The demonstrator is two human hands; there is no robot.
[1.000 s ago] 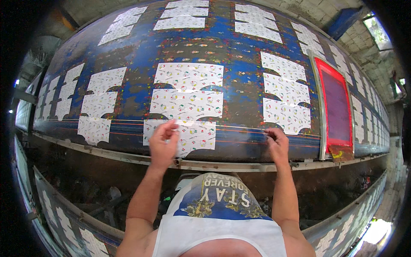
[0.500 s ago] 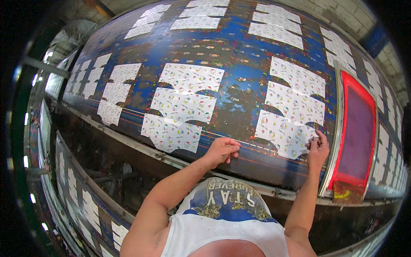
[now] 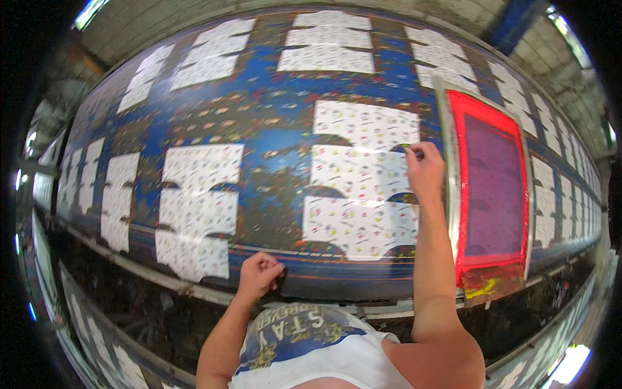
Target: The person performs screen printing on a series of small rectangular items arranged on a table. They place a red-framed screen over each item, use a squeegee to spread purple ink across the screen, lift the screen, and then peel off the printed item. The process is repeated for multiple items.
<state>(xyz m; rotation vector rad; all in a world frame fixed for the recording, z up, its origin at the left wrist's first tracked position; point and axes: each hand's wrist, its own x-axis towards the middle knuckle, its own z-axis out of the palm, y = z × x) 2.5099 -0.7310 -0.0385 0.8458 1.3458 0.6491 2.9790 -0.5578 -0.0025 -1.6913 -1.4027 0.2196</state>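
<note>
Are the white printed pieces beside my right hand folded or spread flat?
Spread flat: the white printed pieces lie smooth on the table, notched edges showing, with no fold visible.

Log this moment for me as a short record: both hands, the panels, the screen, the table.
Left hand: fingers curled, at the table's near edge
Right hand: fingertips together at the panels' right side; contact unclear
White printed panels: small multicoloured motifs, rounded cutouts, laid in columns
Printing screen: red border, purple mesh, right of the right hand
Table: long, blue with brown patches
</note>
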